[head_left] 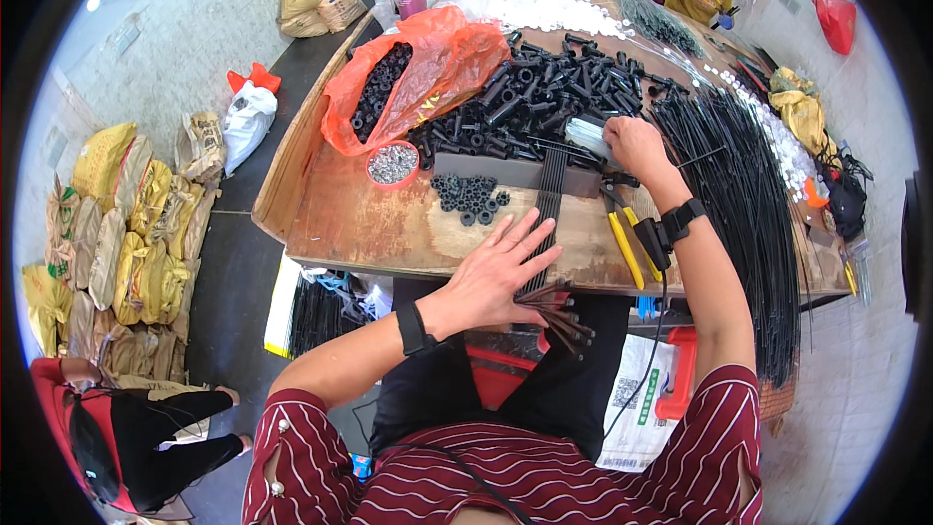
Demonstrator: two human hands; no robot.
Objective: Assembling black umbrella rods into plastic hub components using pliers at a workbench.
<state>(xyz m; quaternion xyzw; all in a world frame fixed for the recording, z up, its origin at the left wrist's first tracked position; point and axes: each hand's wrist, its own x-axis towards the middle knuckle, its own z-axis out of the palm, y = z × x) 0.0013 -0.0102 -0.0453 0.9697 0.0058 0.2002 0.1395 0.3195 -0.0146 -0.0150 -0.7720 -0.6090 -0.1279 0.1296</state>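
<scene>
My left hand (498,275) lies with spread fingers against a row of thin black rods (551,190) that runs over the table's near edge. Flared brownish-black rod ends (564,319) stick out beneath that palm, above my lap. Further off, my right hand (637,148) has its fingers curled down at a bundle of clear whitish strips (588,135); what the fingertips pinch is hidden. Between the hands, a long grey block (486,170) lies under the rods. Pliers with yellow handles (625,243) rest below my right wrist. Small black rings (471,196) sit in a cluster beside the rods.
Black tubular parts (573,78) are heaped behind the block, beside an orange-red bag (432,87) and a red dish of metal bits (393,164). Long black rods (729,194) cover the right side. White caps (554,12) lie at the back, where other people sit. Yellow sacks (146,194) are stacked left.
</scene>
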